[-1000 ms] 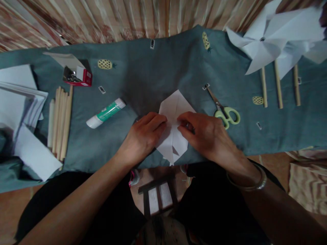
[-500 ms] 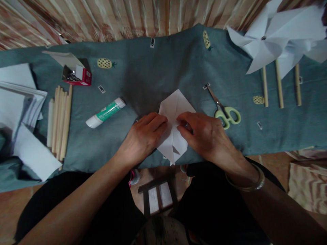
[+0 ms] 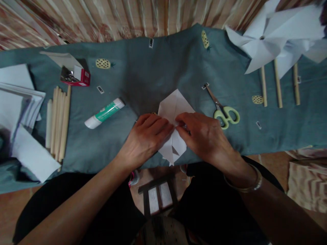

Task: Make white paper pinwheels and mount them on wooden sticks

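Observation:
A white folded paper [image 3: 173, 102] lies on the cloth at the near edge, its pointed lower end reaching the cloth's border. My left hand [image 3: 150, 136] rests on its left side, fingers bent together with the tips at the paper's middle crease. From the right, my right hand [image 3: 201, 132] has thumb and forefinger closed at the same crease, close to the left fingertips. What the right fingers pinch, apart from the paper, is too small to tell. Scissors [image 3: 224, 114] with pale green handles lie right of the hands. A glue stick [image 3: 104, 113] lies to the left.
Several wooden sticks [image 3: 60, 122] and a stack of white paper [image 3: 25, 102] lie at the left. A small red box [image 3: 83, 78] stands open behind them, with metal pieces inside. White paper pinwheels [image 3: 270, 42] on sticks lie at the back right of the green cloth [image 3: 153, 75].
My left fingertips have slid right across the paper to its middle crease, nearly meeting my right fingertips. The right hand has hardly moved.

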The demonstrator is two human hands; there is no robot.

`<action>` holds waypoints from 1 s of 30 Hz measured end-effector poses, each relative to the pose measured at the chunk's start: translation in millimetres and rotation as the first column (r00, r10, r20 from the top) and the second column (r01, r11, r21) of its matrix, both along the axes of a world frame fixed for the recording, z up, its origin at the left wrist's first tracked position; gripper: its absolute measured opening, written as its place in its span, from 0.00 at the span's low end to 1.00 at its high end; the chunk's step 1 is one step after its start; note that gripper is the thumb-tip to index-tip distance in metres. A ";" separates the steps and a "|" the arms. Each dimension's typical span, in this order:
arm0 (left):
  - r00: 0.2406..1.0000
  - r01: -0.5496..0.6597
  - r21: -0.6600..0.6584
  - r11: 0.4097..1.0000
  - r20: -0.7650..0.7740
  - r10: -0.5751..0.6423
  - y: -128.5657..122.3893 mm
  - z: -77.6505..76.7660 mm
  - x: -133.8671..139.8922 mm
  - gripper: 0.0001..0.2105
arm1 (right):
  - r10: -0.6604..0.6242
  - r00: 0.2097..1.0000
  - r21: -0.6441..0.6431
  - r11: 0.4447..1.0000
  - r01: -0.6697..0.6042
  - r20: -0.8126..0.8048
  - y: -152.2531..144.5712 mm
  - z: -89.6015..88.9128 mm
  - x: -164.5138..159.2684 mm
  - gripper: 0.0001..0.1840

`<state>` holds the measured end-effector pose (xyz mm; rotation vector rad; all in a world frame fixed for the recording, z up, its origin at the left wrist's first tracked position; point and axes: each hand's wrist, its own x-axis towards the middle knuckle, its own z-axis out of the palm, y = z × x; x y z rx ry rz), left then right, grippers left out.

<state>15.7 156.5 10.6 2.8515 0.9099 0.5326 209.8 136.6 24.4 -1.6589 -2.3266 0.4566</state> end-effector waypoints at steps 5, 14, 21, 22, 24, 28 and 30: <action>1.000 -0.006 -0.023 1.000 -0.029 0.005 0.0 1.4 0.9 0.11 | -0.009 1.000 0.001 1.000 0.009 0.001 -1.2 0.9 -2.3 0.09; 0.997 -0.014 -0.015 1.000 -0.075 0.013 -1.7 1.2 2.4 0.07 | -0.127 0.983 0.133 0.981 0.145 -0.135 17.0 2.2 16.3 0.11; 0.996 -0.036 -0.010 0.999 -0.087 0.035 -4.0 1.8 2.8 0.08 | -0.270 0.918 0.008 0.959 0.284 -0.290 45.9 -7.4 19.1 0.15; 0.996 -0.038 -0.005 0.999 -0.081 0.037 -4.1 0.9 2.5 0.08 | -0.279 0.910 -0.020 0.958 0.287 -0.307 49.3 -8.4 17.9 0.15; 0.997 -0.042 0.006 0.999 -0.061 0.043 -4.1 -1.5 1.9 0.08 | -0.298 0.891 -0.075 0.954 0.290 -0.341 56.2 -9.2 16.1 0.15; 0.999 -0.023 -0.001 1.000 -0.028 0.023 -3.1 -4.5 1.3 0.10 | -0.329 0.860 -0.198 0.942 0.270 -0.391 69.2 -9.5 16.3 0.12; 0.999 -0.024 -0.017 1.000 -0.026 0.023 -2.8 -4.4 1.6 0.10 | -0.323 0.850 -0.236 0.941 0.242 -0.416 73.0 -10.0 17.6 0.10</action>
